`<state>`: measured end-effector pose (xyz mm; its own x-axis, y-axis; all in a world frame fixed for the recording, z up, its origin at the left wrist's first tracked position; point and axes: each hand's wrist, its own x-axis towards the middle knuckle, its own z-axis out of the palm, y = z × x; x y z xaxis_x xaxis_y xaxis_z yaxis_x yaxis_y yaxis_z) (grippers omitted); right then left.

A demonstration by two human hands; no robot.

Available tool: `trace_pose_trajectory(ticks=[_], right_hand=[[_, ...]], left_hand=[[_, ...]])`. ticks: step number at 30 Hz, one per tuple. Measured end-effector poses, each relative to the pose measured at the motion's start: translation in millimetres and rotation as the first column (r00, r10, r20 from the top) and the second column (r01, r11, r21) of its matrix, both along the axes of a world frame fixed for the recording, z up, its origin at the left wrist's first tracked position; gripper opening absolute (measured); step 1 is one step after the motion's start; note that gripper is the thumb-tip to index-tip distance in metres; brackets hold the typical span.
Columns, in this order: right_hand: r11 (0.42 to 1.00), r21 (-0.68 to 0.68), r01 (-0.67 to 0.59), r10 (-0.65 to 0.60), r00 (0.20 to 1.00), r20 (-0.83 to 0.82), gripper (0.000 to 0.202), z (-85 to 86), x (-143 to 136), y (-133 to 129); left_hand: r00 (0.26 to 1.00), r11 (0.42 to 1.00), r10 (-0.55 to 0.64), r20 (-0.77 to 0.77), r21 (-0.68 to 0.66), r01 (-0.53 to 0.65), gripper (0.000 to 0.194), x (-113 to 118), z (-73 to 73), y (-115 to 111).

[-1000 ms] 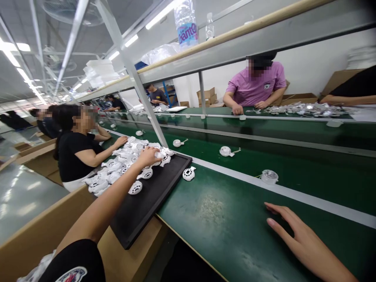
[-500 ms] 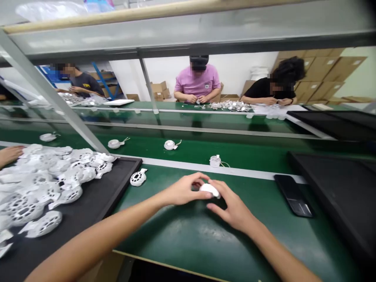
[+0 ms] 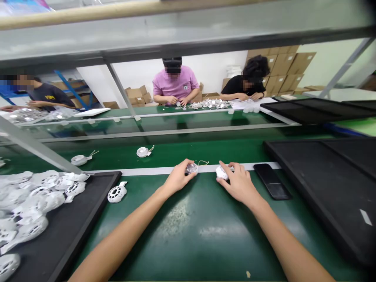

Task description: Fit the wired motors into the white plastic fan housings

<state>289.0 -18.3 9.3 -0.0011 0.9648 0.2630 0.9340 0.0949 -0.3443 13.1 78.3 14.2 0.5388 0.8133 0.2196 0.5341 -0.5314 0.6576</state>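
My left hand (image 3: 179,175) is closed on a round clear-and-white part with thin wires (image 3: 192,168), at the pale strip along the bench's far side. To the right, my right hand (image 3: 239,181) grips a white plastic housing (image 3: 222,172) with its thumb and fingers. The underside of that housing is hidden. Another white slotted housing (image 3: 116,193) lies on the green bench beside the left tray. Beyond the strip, two more round wired parts (image 3: 143,152) rest on the green surface, with a third cut off at the left edge.
A black tray (image 3: 85,225) at left bears a heap of white housings (image 3: 38,199). A phone (image 3: 272,181) lies by a large black tray (image 3: 326,184) at right. A slanted metal post (image 3: 38,145) stands at left. Several people work across the line.
My hands have separated. The left has moved to the wired round part and taken hold of it; the right has carried the white housing rightward. The view has turned to the right.
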Motion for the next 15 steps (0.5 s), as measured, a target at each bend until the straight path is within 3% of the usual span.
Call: trace_pose_trajectory(ticks=[3, 6, 10, 12, 15], right_hand=[[0.994, -0.099, -0.038, 0.045, 0.996, 0.075, 0.070, -1.3, 2, -6], [0.993, 0.014, -0.116, 0.116, 0.993, -0.004, 0.056, 6.5, -9, -10], [0.898, 0.051, -0.437, 0.437, 0.871, -0.225, 0.039, 11.5, -43, -15], [0.874, 0.006, -0.487, 0.472, 0.843, -0.257, 0.032, 7.5, -57, -16], [0.892, -0.028, -0.452, 0.427, 0.859, -0.282, 0.021, -0.3, -65, -16]], left_hand=[[0.998, 0.998, -0.067, -0.006, -0.021, 0.066, 0.031, -15, -6.2, -46], [0.993, 0.991, -0.118, 0.021, -0.066, 0.119, 0.024, -23, -7.7, -75], [0.985, 0.983, -0.121, 0.123, -0.121, 0.136, 0.015, -24, -8.0, -85], [0.981, 0.981, -0.117, 0.156, -0.136, 0.139, 0.014, -23, -9.3, -83], [0.981, 0.978, -0.113, 0.161, -0.158, 0.138, 0.015, -25, -12.6, -80]])
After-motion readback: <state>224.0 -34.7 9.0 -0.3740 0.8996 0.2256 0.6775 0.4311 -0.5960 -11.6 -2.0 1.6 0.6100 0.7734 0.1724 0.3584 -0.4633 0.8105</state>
